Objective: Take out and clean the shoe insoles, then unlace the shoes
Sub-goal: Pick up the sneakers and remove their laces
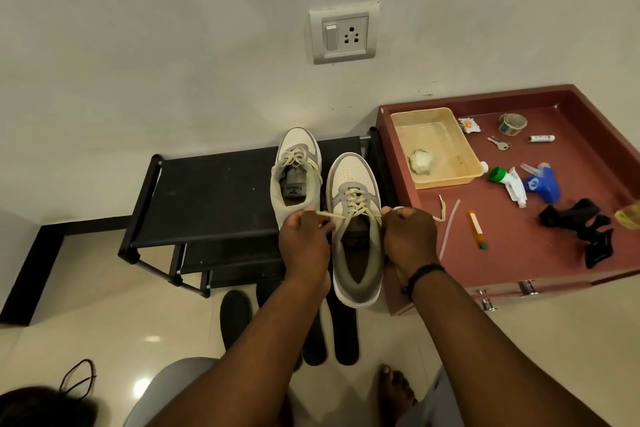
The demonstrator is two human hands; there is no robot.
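Two white and grey sneakers stand on a black shoe rack (pixel 207 194). The far shoe (pixel 296 173) sits laced, its tongue label showing. The near shoe (pixel 356 229) overhangs the rack's front edge. My left hand (pixel 303 239) pinches one cream lace end at the near shoe's left side. My right hand (pixel 408 236) grips the other lace end (pixel 441 213) at its right side, and that end trails onto the red table. Dark insoles (pixel 346 333) lie on the floor below the rack, partly hidden by my arms.
A red tray-like table (pixel 519 253) at the right carries a beige basket (pixel 437 146) with a crumpled cloth, a blue spray bottle (pixel 540 184), tape, keys, a black cloth and small items. The wall with a socket (pixel 343 33) is behind. A dark slipper (pixel 235 319) and my bare foot (pixel 394 388) are on the tiled floor.
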